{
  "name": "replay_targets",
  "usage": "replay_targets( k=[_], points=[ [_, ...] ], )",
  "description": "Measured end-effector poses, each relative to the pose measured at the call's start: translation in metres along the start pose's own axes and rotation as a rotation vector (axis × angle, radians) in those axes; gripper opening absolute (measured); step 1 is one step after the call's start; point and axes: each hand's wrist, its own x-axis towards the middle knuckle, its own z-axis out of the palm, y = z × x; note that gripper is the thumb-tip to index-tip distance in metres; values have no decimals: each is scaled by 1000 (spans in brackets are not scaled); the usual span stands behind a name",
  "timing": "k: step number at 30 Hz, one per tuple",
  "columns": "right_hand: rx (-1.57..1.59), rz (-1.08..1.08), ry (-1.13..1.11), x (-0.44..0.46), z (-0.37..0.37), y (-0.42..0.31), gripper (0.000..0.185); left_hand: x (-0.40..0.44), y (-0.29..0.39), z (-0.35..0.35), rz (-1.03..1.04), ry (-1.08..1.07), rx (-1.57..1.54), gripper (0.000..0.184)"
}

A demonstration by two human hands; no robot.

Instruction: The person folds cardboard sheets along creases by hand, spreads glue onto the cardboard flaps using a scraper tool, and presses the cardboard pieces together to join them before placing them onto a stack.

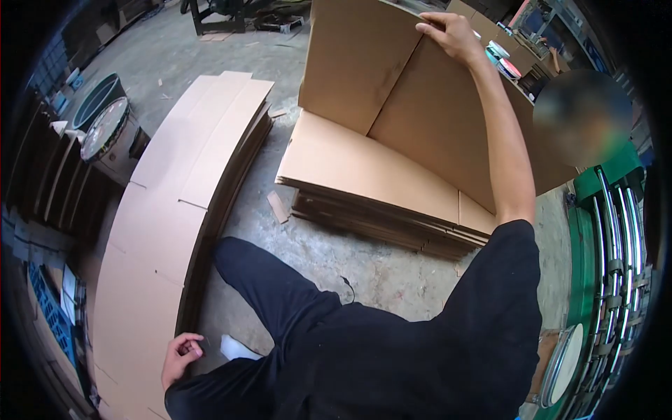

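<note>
My right hand is closed on the top edge of a large brown cardboard sheet, which stands tilted up with a vertical crease in it. Below that sheet lies a stack of flat cardboard on the floor. Low on the left, my left hand rests by my leg, close to the edge of a second, longer stack of cardboard sheets. Its fingers are loosely curled, with a gap to the thumb, and I see nothing held in them.
Left of the long stack stand a lidded drum and a dark tub. A green machine with metal rollers is at the right, near a blurred person. Small cardboard scraps lie on the concrete floor.
</note>
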Motion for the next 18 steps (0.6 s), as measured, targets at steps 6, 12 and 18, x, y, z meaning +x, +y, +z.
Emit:
replay_targets(
  k=[6, 12, 18],
  points=[
    [47, -57, -19, 0, 4, 1, 47, 3, -11, -5, -18, 6, -38, 29],
    [113, -69, -30, -2, 6, 5, 50, 6, -10, -5, -29, 13, -13, 30],
    [177, -71, 18, -2, 5, -9, 31, 5, -10, -4, -26, 7, -22, 30]
  ],
)
